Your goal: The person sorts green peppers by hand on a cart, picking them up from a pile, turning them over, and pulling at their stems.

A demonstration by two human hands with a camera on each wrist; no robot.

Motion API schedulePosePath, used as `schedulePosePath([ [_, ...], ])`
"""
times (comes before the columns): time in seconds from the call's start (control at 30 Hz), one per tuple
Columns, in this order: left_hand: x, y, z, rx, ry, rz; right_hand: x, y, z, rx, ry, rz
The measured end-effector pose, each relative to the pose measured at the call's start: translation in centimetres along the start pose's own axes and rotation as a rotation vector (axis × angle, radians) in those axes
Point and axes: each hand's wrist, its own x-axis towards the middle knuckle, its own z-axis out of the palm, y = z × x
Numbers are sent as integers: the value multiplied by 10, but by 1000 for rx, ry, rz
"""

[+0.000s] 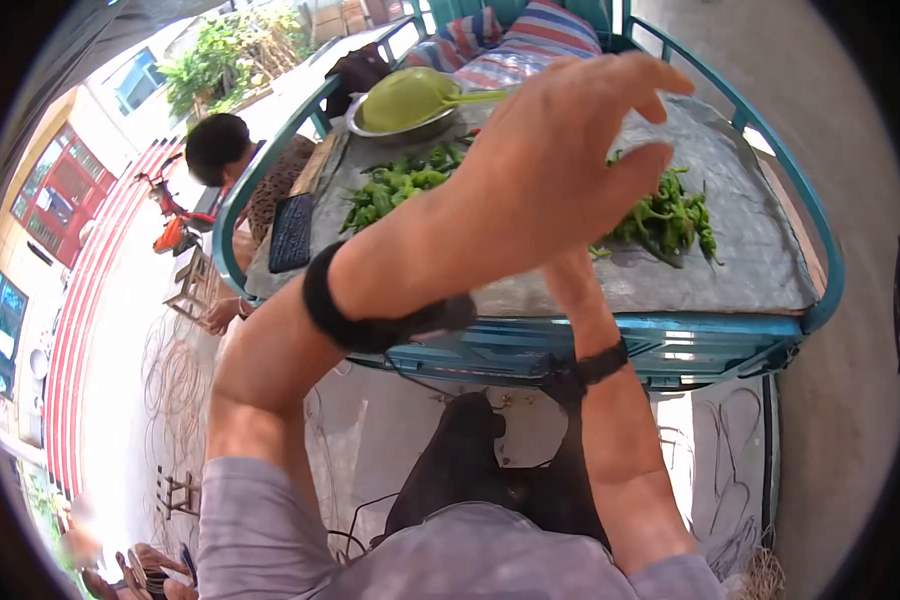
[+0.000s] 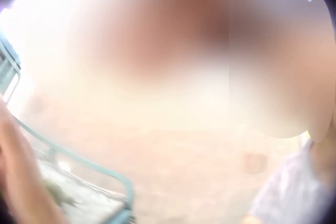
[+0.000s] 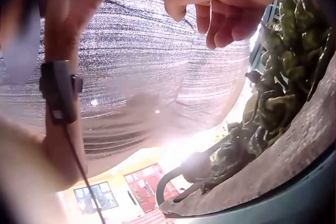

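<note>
My left hand (image 1: 570, 150) is raised over the cart bed with its fingers apart and nothing in them. In the right wrist view the left hand (image 3: 81, 3) shows again, fingers spread. My right hand (image 3: 226, 8) has loosely bent fingers with nothing visible between them, close to the green peppers (image 3: 283, 66). In the head view the left hand mostly hides the right hand (image 1: 570, 275). Green peppers lie in two heaps on the grey sheet: a left heap (image 1: 390, 190) and a right heap (image 1: 675, 220).
A yellow-green strainer (image 1: 410, 98) lies in a metal basin (image 1: 405, 134) at the back left. A black gridded slab (image 1: 291, 232) lies by the left edge. Teal rails (image 1: 830, 270) border the cart. A person (image 1: 270, 175) sits beside it. Striped cushions (image 1: 550, 30) rest behind.
</note>
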Motion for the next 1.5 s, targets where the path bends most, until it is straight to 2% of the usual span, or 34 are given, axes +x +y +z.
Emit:
schedulePosePath([
  [0.03, 2, -25, 7, -92, 97, -163, 0, 1, 3, 62, -130, 28],
  [0.07, 3, -44, 12, -198, 198, -318, -1, 3, 10, 183, -162, 21],
  [0.13, 2, -70, 13, -388, 260, -560, -2, 6, 20, 413, -199, 4],
  [0.23, -8, -115, 23, -299, 247, -778, 2, 8, 25, 353, -170, -50],
  [0.33, -17, -146, 36, -218, 335, -882, 2, 6, 25, 457, -236, -11],
  [0.43, -22, -161, 42, 129, 407, -770, 4, 5, 28, 376, -182, 111],
  [0.53, -31, -167, 45, 453, 286, -626, 7, 4, 27, 447, -72, 109],
  [0.73, -39, -160, 45, 1082, -188, -55, 9, 8, 26, 478, -37, 130],
  [0.83, -46, -168, 46, 1255, -306, 276, 7, 3, 33, 345, -2, 94],
  [0.93, -58, -167, 44, 1254, -384, 375, 3, 2, 38, 257, -20, 61],
  [1.03, -64, -165, 50, 907, -99, -257, 3, 1, 33, 280, -65, 79],
  [1.13, -63, -181, 37, 419, -110, -778, 1, -3, 24, 418, -50, 108],
  [1.23, -73, -195, 7, 192, -228, -897, 7, 5, 8, 254, 62, 112],
  [1.27, -81, -200, -2, 51, -199, -902, 7, 4, 3, 248, 107, 107],
  [1.3, -90, -204, -11, -57, -197, -981, 9, 6, 3, 268, 155, 98],
  [1.37, -98, -176, -20, -291, -213, -1139, 10, 12, -3, 308, 276, 87],
  [1.47, -114, -141, -3, -122, -312, -901, 13, 15, -7, 319, 483, 123],
  [1.5, -120, -120, 5, -207, -354, -883, 13, 16, -11, 323, 539, 127],
])
